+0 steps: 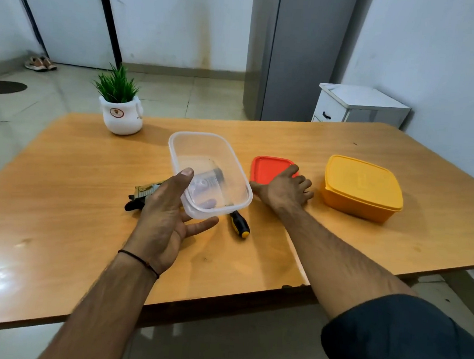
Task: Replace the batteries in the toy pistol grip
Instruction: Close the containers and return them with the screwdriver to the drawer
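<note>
My left hand [169, 211] grips a clear plastic container [201, 154] and holds it tilted above the table, thumb on the near rim and fingers underneath. A blurred grey shape [216, 175] shows through its wall; I cannot tell what it is. The toy pistol [142, 195], black with a gold-patterned body, lies on the table mostly hidden behind that hand. A black-and-yellow screwdriver [239, 225] lies just below the container, its tip hidden. My right hand [284, 189] rests on the red lid [267, 167], which lies flat on the table.
A closed yellow box [363, 188] stands to the right of the red lid. A potted plant in a white pot [122, 115] stands at the far left of the wooden table [61, 195]. Beyond the table are a white cabinet [359, 105] and a grey fridge.
</note>
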